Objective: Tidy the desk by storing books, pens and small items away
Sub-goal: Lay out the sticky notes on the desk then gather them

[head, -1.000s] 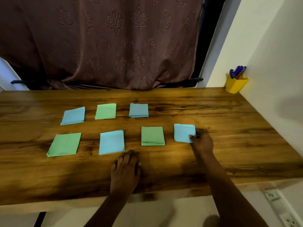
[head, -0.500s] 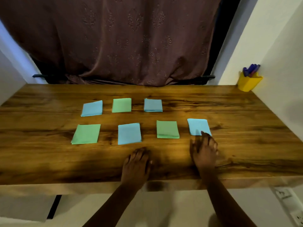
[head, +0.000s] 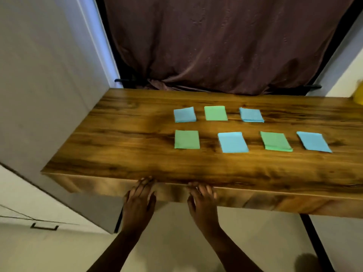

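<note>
Yellow container (head: 359,95): only a sliver shows at the right edge, contents out of frame. Desk (head: 125,150): right end cut off by the same edge. Left grip (head: 139,201) and right grip (head: 203,203): fingertips blurred at the desk's front edge, contact with the wood cannot be told. Forearms cut off at the bottom edge. Curtain (head: 216,46): top cropped, pattern smeared. Dark blot (head: 306,262), lower right: too blurred to identify.
</note>
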The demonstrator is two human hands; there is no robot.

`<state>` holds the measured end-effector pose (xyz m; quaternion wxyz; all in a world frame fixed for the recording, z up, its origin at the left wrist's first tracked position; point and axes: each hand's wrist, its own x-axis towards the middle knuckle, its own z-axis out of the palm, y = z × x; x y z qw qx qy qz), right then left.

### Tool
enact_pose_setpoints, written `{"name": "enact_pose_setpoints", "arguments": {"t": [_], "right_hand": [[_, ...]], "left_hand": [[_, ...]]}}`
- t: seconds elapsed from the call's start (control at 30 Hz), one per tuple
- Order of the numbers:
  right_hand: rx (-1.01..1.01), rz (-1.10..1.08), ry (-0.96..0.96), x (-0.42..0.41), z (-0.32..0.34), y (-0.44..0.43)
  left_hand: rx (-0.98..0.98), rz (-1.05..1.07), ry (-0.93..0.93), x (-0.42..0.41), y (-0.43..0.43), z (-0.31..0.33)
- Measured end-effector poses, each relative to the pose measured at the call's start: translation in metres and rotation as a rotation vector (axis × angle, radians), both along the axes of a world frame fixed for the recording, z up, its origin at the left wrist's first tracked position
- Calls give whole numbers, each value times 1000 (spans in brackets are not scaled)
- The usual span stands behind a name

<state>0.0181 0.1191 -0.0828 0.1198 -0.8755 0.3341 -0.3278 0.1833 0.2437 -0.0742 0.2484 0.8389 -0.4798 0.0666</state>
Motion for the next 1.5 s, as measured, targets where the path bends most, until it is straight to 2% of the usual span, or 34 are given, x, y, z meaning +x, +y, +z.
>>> {"name": "enact_pose_setpoints", "arguments": {"t": [0.07, 0.13, 0.17, 0.23, 0.27, 0.3, 0.4, 0.47, 0.63, 0.77, 0.93, 1.03, 1.07, 1.13, 1.23, 1.3, 1.33, 1.37, 1.5], "right_hand": [[111, 146, -49, 17, -15, 33], [472, 154, -80, 32, -24, 67], [794, 76, -151, 41, -28, 78], [1556, -137, -419, 58, -35, 84], [1793, -198, -588, 65, -42, 81], [1906, -231, -739, 71, -48, 76], [1957, -346, -1095, 87, -59, 58], [1948, -395, -1217, 97, -59, 52], [1933, -398, -1413, 102, -65, 47], [1966, -386, -1441, 96, -71, 46], [1934, -441, -1375, 81, -70, 79], [1921, -457, -1158, 56, -57, 99], [1853, -461, -1053, 49, -48, 104], [1544, -481, -810, 35, -25, 118], [867, -463, -476, 15, 2, 136], [389, -377, -215, 9, 6, 136], [232, -318, -102, 10, 5, 132], [152, -265, -4, 13, 2, 125], [45, -194, 363, 21, -8, 116]], "left_hand": [[-162, 56, 245, 15, 28, -8], [-328, 260, 717, 22, 53, -12], [-391, 392, 993, 26, 60, -15], [-455, 576, 1578, 42, 61, -29], [-457, 579, 1809, 53, 59, -40], [-472, 540, 1964, 63, 55, -50], [-645, 462, 2144, 78, 33, -66], [-770, 475, 2199, 80, 20, -69], [-886, 499, 2207, 82, 8, -75], [-860, 436, 2290, 90, 17, -87], [-771, 498, 2231, 75, 43, -92], [-683, 544, 2118, 67, 70, -84], [-661, 532, 1992, 64, 80, -75], [-587, 457, 1536, 55, 100, -54], [-468, 243, 933, 34, 118, -20], [-281, 78, 469, 20, 117, -13], [-187, 9, 294, 14, 112, -14], [-97, -46, 197, 11, 105, -15], [189, -120, 5, 2, 86, -25]]}}
